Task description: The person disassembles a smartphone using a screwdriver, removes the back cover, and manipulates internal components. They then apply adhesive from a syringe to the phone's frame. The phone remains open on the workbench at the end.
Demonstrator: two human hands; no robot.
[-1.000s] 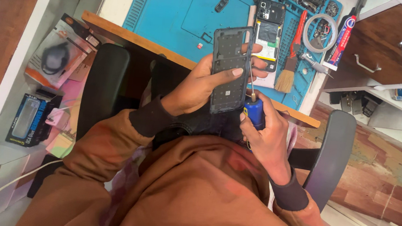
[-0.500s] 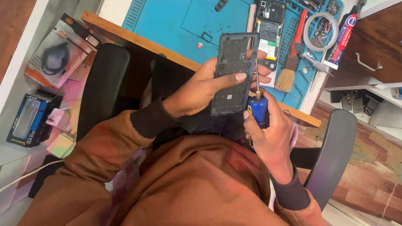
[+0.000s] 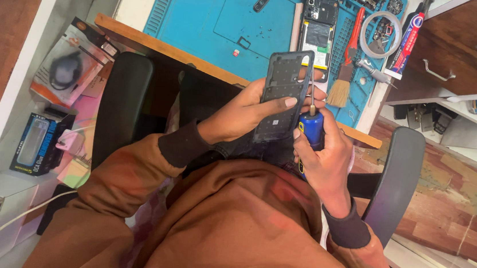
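Note:
My left hand (image 3: 246, 113) grips a dark phone back cover (image 3: 282, 95), held upright over my lap with the thumb across its inner face. My right hand (image 3: 324, 159) is closed on a blue-handled screwdriver (image 3: 311, 127), whose metal tip touches the cover's right edge. Beyond the hands, an opened phone (image 3: 317, 32) lies on the blue work mat (image 3: 220, 17), its battery and board exposed.
On the mat lie a red-handled brush (image 3: 345, 74), a coil of clear tubing (image 3: 380, 34), a glue tube (image 3: 404, 45) and small parts. A wooden drawer unit (image 3: 470, 51) stands at the right. Boxed items (image 3: 69, 67) sit at the left, chair armrests (image 3: 123, 106) flank me.
The view has shifted slightly. My left hand has raised and tilted the cover a little, and the screwdriver stays at its right edge.

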